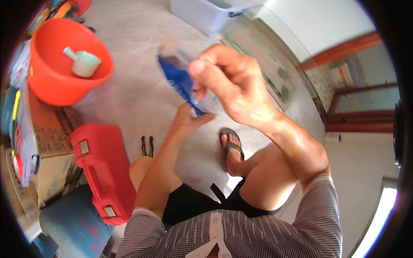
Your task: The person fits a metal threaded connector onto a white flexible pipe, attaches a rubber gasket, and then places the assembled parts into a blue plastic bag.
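A blue and clear plastic packet (176, 81) is held up in front of me over the floor, its upper end smeared by motion. My left hand (188, 119) grips its lower end, thumb pointing right. My right hand (234, 84) is raised higher, closed with thumb and fingers pinching the packet's clear right side. What lies inside the packet is too blurred to tell. On the floor beyond my left knee rest two dark tool handles (147, 146), side by side, their other ends hidden by the knee.
To the left stand an orange tub (56, 86) holding a pale scoop (86, 63), a cardboard box (51, 133), a red tool case (103, 172) and a blue drum (75, 219). A translucent bin (198, 17) sits at the back, beside a glass tank (266, 56).
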Available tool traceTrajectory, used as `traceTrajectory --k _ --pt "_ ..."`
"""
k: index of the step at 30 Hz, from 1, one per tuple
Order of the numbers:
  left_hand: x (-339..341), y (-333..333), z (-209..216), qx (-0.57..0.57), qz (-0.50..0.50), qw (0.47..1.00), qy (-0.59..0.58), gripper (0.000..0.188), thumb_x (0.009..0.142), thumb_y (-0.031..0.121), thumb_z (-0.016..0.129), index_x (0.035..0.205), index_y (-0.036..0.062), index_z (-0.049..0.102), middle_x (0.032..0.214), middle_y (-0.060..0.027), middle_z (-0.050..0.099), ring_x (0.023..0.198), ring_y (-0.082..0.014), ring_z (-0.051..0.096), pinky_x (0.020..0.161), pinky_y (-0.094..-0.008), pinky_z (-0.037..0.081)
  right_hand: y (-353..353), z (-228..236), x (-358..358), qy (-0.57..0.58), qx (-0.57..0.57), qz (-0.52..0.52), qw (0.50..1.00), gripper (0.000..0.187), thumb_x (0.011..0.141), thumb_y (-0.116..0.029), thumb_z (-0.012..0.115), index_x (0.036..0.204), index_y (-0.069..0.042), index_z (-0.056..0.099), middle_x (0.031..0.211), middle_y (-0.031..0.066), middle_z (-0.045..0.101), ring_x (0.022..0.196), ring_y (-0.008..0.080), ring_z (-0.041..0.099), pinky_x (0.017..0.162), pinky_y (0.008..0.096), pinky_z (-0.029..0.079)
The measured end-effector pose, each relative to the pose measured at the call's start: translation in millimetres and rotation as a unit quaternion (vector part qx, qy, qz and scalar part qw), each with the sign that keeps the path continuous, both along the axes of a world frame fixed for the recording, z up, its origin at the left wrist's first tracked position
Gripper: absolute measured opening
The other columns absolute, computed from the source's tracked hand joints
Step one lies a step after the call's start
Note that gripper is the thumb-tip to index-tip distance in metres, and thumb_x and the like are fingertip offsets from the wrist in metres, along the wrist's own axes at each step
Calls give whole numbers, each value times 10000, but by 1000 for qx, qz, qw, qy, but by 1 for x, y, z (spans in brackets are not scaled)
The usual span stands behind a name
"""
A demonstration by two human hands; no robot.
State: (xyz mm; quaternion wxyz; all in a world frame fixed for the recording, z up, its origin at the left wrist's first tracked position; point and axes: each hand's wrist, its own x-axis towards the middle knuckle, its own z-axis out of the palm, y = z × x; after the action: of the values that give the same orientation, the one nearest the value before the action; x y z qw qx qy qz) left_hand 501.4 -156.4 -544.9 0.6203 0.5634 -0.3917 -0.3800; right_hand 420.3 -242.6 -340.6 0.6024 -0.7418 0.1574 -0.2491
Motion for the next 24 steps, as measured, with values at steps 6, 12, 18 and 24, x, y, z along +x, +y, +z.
traceTrajectory --k 6,12,18,24 --pt "-16 -14 -14 3 36 997 68 335 776 95 856 1064 15 704 937 -19 721 865 -105 659 785 -303 545 -29 -14 -12 -33 -96 10 995 255 1045 -166 585 1243 -11 631 1067 138 698 933 195 684 826 347 563" --pt "8 -22 9 -63 163 948 265 298 816 78 817 1079 0 700 974 -35 724 885 -123 674 791 -304 553 -72 -66 -10 270 -442 76 852 565 818 -94 738 1335 23 543 1216 235 663 1122 411 640 960 462 531" --pt "3 -9 24 -27 171 930 323 434 825 82 813 1219 10 647 1118 -54 703 983 -120 661 857 -287 539 -77 -95 8 296 -327 193 876 535 779 -149 782 1230 50 571 1120 228 666 1010 404 669 843 471 535" --pt "-27 -16 58 77 246 916 309 562 841 144 796 1333 15 559 1191 -95 668 1103 -195 635 966 -362 504 -81 -102 2 278 -206 173 922 420 771 -66 742 1158 14 597 1045 187 672 928 401 682 760 449 542"
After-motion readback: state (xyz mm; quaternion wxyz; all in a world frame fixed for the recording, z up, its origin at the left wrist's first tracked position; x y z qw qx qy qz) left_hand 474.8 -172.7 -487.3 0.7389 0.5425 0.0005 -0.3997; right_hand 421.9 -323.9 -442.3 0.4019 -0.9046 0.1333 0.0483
